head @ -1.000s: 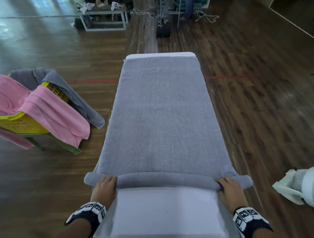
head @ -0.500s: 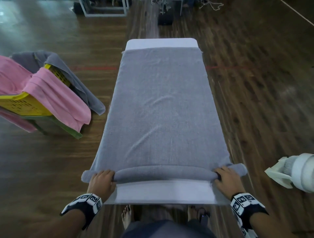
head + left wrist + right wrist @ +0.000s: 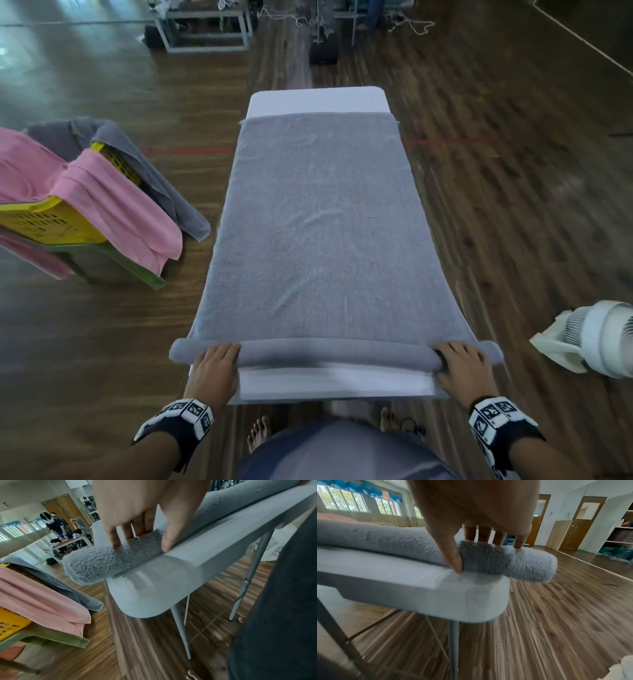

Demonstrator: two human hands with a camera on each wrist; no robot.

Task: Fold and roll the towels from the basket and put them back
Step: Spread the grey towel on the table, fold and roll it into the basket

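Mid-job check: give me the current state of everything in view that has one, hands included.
Grey terry towel: flat on the table, near end rolled.
Left hand: grips the roll's left end.
Right hand: grips its right end.
Yellow plastic basket: pink and grey towels draped over its rim.
White table: mostly covered.

We wear black wristbands (image 3: pixel 178 423) with white square-patterned marker tiles on both wrists, a grey garment (image 3: pixel 342 452), and go barefoot.

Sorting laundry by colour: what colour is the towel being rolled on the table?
Grey towel, clearest in the head view.
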